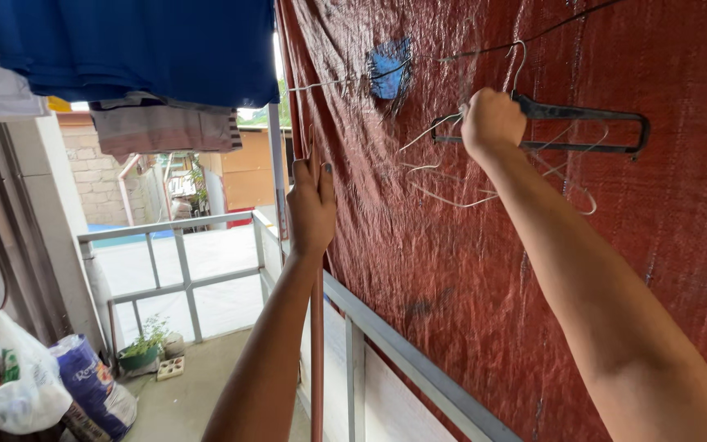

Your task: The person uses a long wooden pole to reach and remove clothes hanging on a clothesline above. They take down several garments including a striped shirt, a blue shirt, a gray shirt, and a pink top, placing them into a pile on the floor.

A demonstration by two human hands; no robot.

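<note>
The balcony floor point(206, 385) is bare concrete, running back to a grey metal railing point(177, 270). In its left corner a white plastic bag point(18, 393) and a blue printed sack point(92, 385) sit side by side, touching. Farther back, by the railing, stand a small green pot with a plant point(141, 352) and a pale block point(171, 367) just beside it.

- Tarpaulin point(484, 270): brick red, woven sheen, one blue patch point(390, 67).
- Hanger point(583, 123): black.
- Pole point(317, 344): reddish brown.
- Hanging shirt point(141, 45): deep blue.
- Railing point(186, 282): grey.
</note>
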